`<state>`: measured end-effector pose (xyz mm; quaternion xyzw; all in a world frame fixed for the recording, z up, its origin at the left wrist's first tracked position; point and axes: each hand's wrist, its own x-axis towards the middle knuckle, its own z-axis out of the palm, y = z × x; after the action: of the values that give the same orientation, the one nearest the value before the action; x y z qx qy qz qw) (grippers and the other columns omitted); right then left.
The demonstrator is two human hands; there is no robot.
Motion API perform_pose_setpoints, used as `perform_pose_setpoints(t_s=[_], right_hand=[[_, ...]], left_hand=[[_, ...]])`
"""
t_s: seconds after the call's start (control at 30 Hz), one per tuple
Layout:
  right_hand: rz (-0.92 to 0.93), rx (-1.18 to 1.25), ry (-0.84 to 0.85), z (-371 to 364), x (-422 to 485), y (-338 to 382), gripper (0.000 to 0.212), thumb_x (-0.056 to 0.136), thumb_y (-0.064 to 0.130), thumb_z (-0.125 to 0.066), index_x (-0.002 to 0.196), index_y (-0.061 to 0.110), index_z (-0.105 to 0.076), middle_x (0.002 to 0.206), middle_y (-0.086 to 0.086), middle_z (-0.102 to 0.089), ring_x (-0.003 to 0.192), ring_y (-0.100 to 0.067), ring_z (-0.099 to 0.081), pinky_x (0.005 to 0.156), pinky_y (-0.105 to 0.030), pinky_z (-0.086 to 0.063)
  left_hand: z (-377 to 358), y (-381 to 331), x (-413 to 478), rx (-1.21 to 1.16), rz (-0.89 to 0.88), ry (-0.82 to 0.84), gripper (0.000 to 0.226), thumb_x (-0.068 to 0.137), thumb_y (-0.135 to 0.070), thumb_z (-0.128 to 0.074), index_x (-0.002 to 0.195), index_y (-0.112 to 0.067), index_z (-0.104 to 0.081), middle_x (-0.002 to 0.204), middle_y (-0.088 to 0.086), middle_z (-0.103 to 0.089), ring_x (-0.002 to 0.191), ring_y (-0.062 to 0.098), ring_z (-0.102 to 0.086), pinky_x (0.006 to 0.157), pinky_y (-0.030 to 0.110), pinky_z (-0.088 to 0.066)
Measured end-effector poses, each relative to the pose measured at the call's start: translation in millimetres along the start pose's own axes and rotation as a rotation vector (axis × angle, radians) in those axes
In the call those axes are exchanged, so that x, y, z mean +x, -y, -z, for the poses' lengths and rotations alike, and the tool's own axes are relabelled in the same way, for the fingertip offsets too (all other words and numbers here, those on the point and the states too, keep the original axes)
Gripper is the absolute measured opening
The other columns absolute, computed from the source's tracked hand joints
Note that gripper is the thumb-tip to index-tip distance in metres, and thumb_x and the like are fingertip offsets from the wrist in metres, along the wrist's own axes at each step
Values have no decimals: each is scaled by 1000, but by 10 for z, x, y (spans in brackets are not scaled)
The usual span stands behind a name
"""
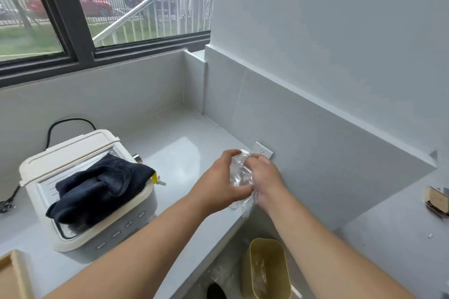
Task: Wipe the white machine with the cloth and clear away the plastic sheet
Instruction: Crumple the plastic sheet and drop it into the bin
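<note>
The white machine (80, 201) stands on the grey counter (184, 148) at the left, with a dark navy cloth (102, 187) lying crumpled on its glass lid. To its right, above the counter's edge, both hands press a clear plastic sheet (240, 175) into a wad. My left hand (218, 182) grips it from the left and my right hand (266, 177) grips it from the right. A loose tail of the plastic hangs down below the hands.
A yellowish waste bin (267, 269) with clear plastic inside stands on the floor below the hands. A wall socket (263, 150) sits behind them. A black cord (65, 124) runs behind the machine. A wooden tray corner (14, 274) shows at bottom left, a small block (437, 199) at far right.
</note>
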<state>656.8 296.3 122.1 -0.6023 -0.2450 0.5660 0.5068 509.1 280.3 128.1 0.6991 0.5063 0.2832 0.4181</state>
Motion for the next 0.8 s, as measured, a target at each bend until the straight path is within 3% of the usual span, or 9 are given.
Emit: perform_pose_setpoints(t_s=[0.07,0.13,0.2,0.27,0.4,0.47,0.6,0.7,0.8], right_hand=[[-48,-3,-42,125,-81,-24,16,83,16,-60,92,13,-74,76,-5,-76,67,-26,-73,63,-37,-59],[-89,-6,-74,262,-136,-43,17,84,21,-58,81,15,-74,76,-6,-74,67,-27,-71,64,-36,-57],[-118,15,-90,403,-159,-81,19,89,22,-57,92,13,-73,90,-10,-74,79,-31,-73,66,-35,-58],[-139,72,-93,540,-206,-109,22,96,21,-57,111,11,-69,100,-11,-74,88,-31,-74,63,-34,-61],[-97,275,11,903,-256,-145,20,101,5,-55,119,12,-61,97,-14,-73,75,-28,-72,59,-36,-54],[-81,209,38,1119,-271,-182,26,101,18,-57,125,12,-64,107,-15,-67,78,-26,-66,63,-36,-49],[-125,188,81,1540,-215,-270,42,86,58,-69,115,28,-74,110,-10,-68,97,-29,-60,84,-47,-46],[-99,175,100,1783,-95,-305,49,89,59,-70,127,29,-63,117,-7,-75,97,-24,-73,81,-48,-52],[-93,124,25,1966,101,-396,42,93,54,-70,129,37,-58,124,-4,-74,106,-24,-76,96,-58,-58]], left_hand=[[-76,-72,-41,90,-40,40,96,67,-62,-79,149,-44,-33,141,-17,-57,113,4,-63,93,30,-56],[-188,-122,-81,171,-87,85,113,60,-77,-79,154,-39,-30,150,-15,-50,127,7,-55,104,32,-50],[-323,-163,-92,213,-113,135,127,54,-84,-79,158,-35,-26,155,-11,-45,137,11,-49,110,34,-46],[-460,-196,-59,243,-107,162,127,56,-78,-85,159,-32,-27,157,-6,-45,139,16,-49,109,36,-46],[-729,-214,112,341,-93,141,90,75,-62,-83,147,-30,-41,134,-4,-65,115,21,-64,83,32,-48],[-870,-225,227,310,-63,125,66,83,-55,-77,136,-28,-49,116,-2,-72,99,22,-67,77,36,-53],[-1303,-261,398,257,-47,128,35,90,-45,-68,115,-25,-53,92,-4,-69,82,21,-65,70,41,-55],[-1676,-244,488,222,-42,119,24,94,-39,-62,105,-21,-50,80,-7,-62,75,21,-60,58,33,-44],[-1970,-208,580,214,-45,116,17,96,-34,-59,92,-31,-43,72,-9,-54,70,23,-54,54,30,-35]])
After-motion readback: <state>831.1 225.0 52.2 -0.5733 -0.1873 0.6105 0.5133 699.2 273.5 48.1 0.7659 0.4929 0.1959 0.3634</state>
